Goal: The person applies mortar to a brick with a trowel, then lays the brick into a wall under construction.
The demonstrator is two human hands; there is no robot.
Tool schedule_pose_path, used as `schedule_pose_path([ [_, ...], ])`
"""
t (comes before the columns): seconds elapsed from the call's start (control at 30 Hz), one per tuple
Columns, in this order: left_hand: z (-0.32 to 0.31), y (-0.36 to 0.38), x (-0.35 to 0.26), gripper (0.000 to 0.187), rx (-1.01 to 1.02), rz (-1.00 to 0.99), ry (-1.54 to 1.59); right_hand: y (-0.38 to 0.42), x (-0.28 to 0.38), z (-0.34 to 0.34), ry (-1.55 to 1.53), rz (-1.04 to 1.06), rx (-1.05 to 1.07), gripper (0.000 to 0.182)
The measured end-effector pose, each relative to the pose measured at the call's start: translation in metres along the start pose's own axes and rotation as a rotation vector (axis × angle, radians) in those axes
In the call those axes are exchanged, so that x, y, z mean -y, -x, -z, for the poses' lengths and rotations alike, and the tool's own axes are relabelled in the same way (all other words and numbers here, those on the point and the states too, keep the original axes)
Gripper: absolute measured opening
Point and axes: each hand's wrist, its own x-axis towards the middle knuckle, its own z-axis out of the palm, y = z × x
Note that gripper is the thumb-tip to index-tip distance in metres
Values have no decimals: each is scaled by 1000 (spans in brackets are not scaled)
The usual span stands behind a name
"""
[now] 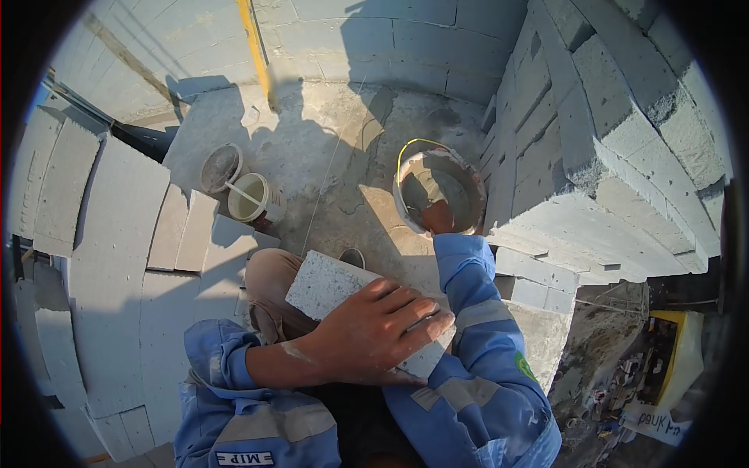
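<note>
A pale, speckled block [324, 285] lies across my lap at a tilt. My left hand [374, 331] is wrapped over its right part, fingers curled round the far edge. My right hand [439, 218] reaches into a round bucket [477, 214] with a yellow handle and grey wet mix [460, 189] inside. Its fingers are closed, and what they hold, if anything, is too dark and small to make out.
Stacked blocks [117, 210] stand on the left, and a taller stack [546, 132] rises on the right. A white bucket [269, 204] with a stick and a second round container [221, 168] sit ahead on the left. A block wall [335, 47] bounds the far side.
</note>
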Motion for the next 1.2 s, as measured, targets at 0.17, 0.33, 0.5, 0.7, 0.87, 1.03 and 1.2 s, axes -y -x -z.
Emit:
schedule_pose_path([
  [0.17,5,6,-4,90,96,75,-144,-10,-35,7,1,183,174,30],
  [0.33,35,18,9,106,96,271,-253,37,-32,48,-569,-10,224,31],
  [0.5,8,52,33,122,-185,323,130,50,-69,45,-426,236,-17,30],
  [0.7,-48,63,28,112,-762,558,937,86,-56,94,137,235,-152,23],
  [0.87,-64,60,24,94,-845,579,1075,92,-20,138,626,419,-65,17],
  [1.03,-68,59,25,89,-868,553,1105,51,4,145,808,833,-155,13],
  [1.2,-62,54,17,96,-868,576,1032,46,16,155,953,858,9,17],
])
